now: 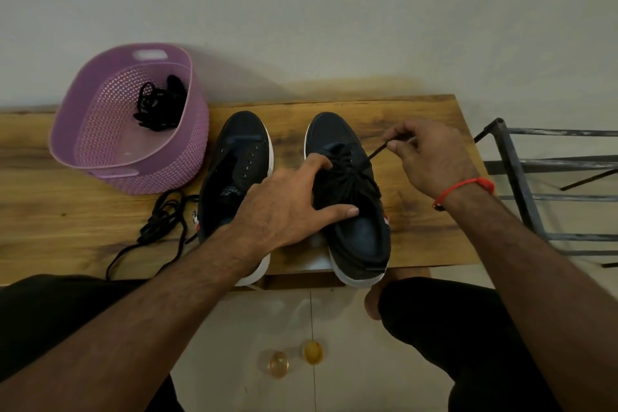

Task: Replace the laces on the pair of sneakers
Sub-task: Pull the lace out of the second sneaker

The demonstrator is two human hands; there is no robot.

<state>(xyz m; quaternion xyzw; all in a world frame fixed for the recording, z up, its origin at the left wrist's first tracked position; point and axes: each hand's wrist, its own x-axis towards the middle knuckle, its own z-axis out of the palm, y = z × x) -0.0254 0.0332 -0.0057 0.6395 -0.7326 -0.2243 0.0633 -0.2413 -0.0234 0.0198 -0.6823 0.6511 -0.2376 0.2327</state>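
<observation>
Two dark navy sneakers with white soles stand side by side on a wooden table (428, 130), toes pointing away. The left sneaker (239, 147) has bare eyelets and no lace. The right sneaker (364, 241) carries a black lace (346, 174) bunched over its tongue. My left hand (284, 207) rests on the right sneaker's inner side, thumb along its collar and fingers at the lace. My right hand (431, 157) pinches one end of that lace and holds it taut off to the right of the shoe. A loose black lace (160, 221) lies on the table left of the sneakers.
A purple perforated basket (110, 150) stands at the back left of the table with black laces (160, 104) inside. A dark metal rack (548, 184) stands just right of the table. A wall runs behind. My knees sit at the table's front edge.
</observation>
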